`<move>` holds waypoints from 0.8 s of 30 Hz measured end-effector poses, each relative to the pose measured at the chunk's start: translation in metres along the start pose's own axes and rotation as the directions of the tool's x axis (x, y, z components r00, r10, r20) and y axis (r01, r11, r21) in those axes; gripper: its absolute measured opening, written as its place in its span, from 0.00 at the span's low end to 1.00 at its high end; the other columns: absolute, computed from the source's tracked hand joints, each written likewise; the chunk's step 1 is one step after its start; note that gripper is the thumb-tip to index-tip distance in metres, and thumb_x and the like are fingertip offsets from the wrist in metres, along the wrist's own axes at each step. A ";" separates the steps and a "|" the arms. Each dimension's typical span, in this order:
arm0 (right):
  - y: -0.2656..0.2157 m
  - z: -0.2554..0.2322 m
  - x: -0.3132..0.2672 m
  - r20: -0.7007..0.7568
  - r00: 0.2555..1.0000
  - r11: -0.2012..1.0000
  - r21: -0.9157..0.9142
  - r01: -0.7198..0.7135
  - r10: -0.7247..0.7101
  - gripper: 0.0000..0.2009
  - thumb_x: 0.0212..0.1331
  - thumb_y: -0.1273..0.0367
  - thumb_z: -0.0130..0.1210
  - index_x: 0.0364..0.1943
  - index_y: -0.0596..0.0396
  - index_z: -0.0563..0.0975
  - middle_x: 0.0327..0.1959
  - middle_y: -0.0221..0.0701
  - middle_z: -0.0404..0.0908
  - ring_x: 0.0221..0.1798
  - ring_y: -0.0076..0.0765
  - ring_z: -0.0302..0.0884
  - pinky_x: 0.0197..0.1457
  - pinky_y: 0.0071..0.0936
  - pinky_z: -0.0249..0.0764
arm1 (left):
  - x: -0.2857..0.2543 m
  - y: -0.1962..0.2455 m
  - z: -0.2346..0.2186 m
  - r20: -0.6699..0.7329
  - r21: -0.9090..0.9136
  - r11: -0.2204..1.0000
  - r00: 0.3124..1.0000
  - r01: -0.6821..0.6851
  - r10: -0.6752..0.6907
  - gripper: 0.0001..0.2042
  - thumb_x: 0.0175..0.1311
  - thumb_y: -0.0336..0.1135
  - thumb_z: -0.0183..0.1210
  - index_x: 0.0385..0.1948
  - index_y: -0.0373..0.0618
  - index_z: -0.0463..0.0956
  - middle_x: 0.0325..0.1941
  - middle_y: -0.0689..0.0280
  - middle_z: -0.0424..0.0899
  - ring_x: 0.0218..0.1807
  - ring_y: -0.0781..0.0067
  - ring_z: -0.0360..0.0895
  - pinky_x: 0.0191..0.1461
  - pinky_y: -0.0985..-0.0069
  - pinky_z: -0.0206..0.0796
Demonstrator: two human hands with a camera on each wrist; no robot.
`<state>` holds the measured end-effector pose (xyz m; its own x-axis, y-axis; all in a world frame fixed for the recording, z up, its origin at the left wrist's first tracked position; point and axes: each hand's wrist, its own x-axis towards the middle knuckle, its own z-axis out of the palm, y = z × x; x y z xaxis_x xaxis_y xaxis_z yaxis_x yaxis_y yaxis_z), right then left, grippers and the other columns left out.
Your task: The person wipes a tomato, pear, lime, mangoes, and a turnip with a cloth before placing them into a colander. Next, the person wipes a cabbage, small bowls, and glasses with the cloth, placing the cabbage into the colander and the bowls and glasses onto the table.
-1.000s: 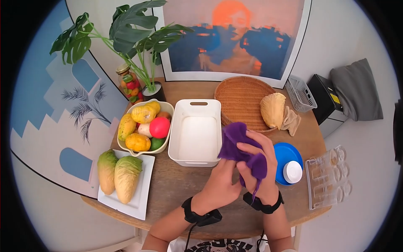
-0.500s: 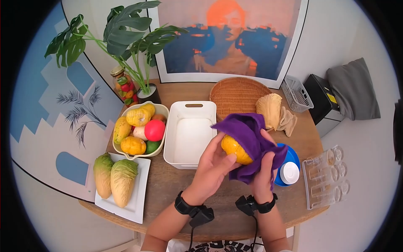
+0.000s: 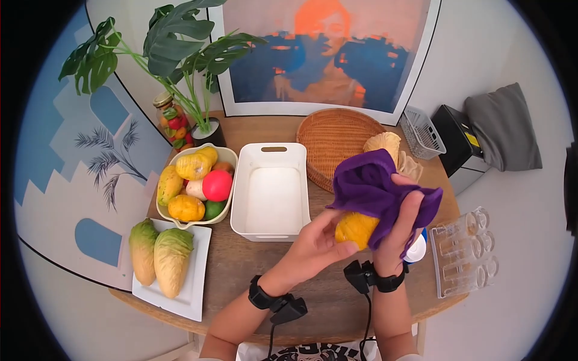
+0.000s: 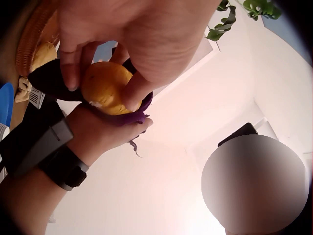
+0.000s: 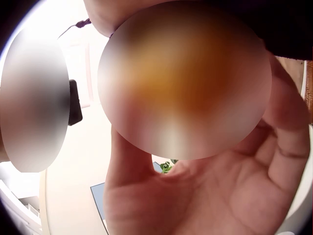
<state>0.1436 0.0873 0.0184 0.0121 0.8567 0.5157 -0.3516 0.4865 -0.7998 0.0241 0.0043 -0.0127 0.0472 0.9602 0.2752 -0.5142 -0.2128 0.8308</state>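
My left hand (image 3: 313, 242) pinches a rounded yellow fruit (image 3: 356, 229) between thumb and fingers, its skin slightly bumpy. A purple cloth (image 3: 370, 180) drapes over the fruit's far side, bunched in my right hand (image 3: 399, 231), which grips cloth and fruit together. Both hands hold them up over the right half of the table. In the left wrist view, the thumb presses the near face of the yellow fruit (image 4: 108, 88), and purple edges hang beneath it. A blur covers most of the fruit in the right wrist view.
A white bin (image 3: 270, 231) stands left of my hands. Farther left are a fruit bowl (image 3: 170, 210) and a white plate (image 3: 195, 283) with two cabbages. A wicker tray (image 3: 328, 135) lies behind; a blue plate with a white lidded jar (image 3: 415, 249) and glasses (image 3: 466, 253) are rightward.
The cloth opened off the fruit, showing its yellow surface, then both hands shifted right with it. The cloth now covers the fruit's upper right side.
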 end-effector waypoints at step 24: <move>-0.004 -0.022 0.001 0.366 0.870 0.847 0.293 -0.444 0.330 0.20 0.68 0.56 0.49 0.47 0.61 0.75 0.53 0.44 0.76 0.52 0.37 0.78 0.57 0.34 0.73 | -0.006 -0.007 -0.001 -0.010 0.471 0.882 1.000 -0.004 0.010 0.37 0.56 0.27 0.69 0.67 0.41 0.57 0.60 0.59 0.69 0.65 0.68 0.68 0.61 0.72 0.69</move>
<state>0.1657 0.0895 0.0155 -0.4478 0.8434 0.2970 -0.5771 -0.0189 -0.8165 0.0261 0.0001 -0.0205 0.0336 0.9598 0.2786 -0.0506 -0.2767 0.9596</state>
